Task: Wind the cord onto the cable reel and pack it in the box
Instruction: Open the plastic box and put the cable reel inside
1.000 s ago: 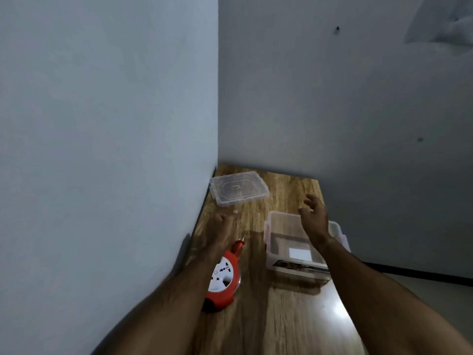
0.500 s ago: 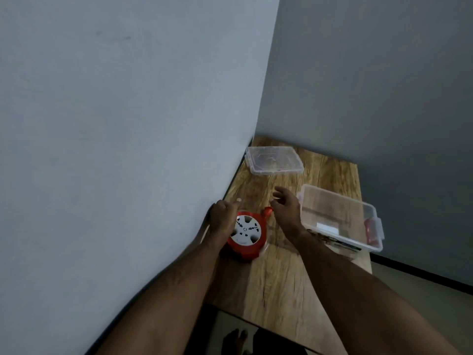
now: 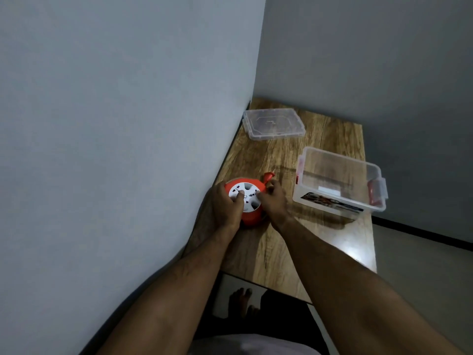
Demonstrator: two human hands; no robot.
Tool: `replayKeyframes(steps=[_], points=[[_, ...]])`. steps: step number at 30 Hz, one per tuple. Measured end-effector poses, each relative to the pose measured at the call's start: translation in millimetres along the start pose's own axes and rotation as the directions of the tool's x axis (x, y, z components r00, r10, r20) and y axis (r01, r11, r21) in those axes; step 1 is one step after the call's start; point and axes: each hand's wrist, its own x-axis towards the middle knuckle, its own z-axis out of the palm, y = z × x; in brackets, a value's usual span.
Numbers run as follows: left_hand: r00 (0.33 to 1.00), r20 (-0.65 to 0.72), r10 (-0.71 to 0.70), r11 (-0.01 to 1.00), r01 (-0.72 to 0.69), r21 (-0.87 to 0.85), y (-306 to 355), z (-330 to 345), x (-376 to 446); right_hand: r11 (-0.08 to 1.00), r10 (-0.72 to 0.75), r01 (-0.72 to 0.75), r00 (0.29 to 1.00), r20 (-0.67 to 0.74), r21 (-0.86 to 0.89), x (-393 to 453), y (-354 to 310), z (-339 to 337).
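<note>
A red cable reel (image 3: 249,216) with a white socket face stands on the wooden table (image 3: 279,247) close to the left wall. My left hand (image 3: 225,206) wraps its left side, thumb on the white face. My right hand (image 3: 273,201) grips its right side, just below the red plug (image 3: 268,177) that sticks out at the top. No loose cord shows. The clear plastic box (image 3: 337,183) sits open to the right of the reel, with a label on its front wall. Its clear lid (image 3: 273,123) lies flat farther back near the corner.
Grey walls close the table in on the left and at the back. The table's right edge runs just beyond the box, with pale floor and a dark skirting line past it. My bare feet (image 3: 240,302) show below the near edge.
The view has tilted down and left. Both hands came down from above the table and closed onto the reel; the right hand moved left, away from the box.
</note>
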Motion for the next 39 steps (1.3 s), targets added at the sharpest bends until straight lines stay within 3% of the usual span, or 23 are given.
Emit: replayKeyframes(steps=[7, 14, 19, 25, 31, 39], points=[[0.999, -0.029, -0.037, 0.996, 0.035, -0.084, 5.1, -0.1, 6.0, 0.998, -0.018, 0.018, 1.0, 0.007, 0.067, 2.3, -18.1, 6.1], [0.992, -0.125, 0.029, 0.975, -0.055, -0.216, 42.6, 9.5, 30.0, 0.969, -0.218, 0.218, 0.976, -0.012, 0.117, 24.4, -83.2, -10.3], [0.982, -0.11, 0.152, 0.931, -0.18, -0.317, 106.2, 39.0, 52.3, 0.956, -0.241, 0.261, 0.958, -0.155, 0.13, 40.7, -124.4, -63.7], [0.958, 0.053, 0.281, 0.92, -0.253, -0.3, 162.3, 101.7, 64.8, 0.929, -0.236, 0.317, 0.904, -0.357, 0.19, 55.9, -123.9, -146.9], [0.902, 0.199, 0.384, 0.91, -0.333, -0.248, 175.1, 151.1, 60.4, 0.98, -0.092, 0.16, 0.89, -0.446, 0.118, 58.1, -89.1, -207.2], [0.787, 0.409, 0.462, 0.88, -0.465, -0.1, 158.0, 182.5, 57.6, 0.994, 0.012, -0.06, 0.903, -0.43, -0.097, 53.7, -35.2, -230.2]])
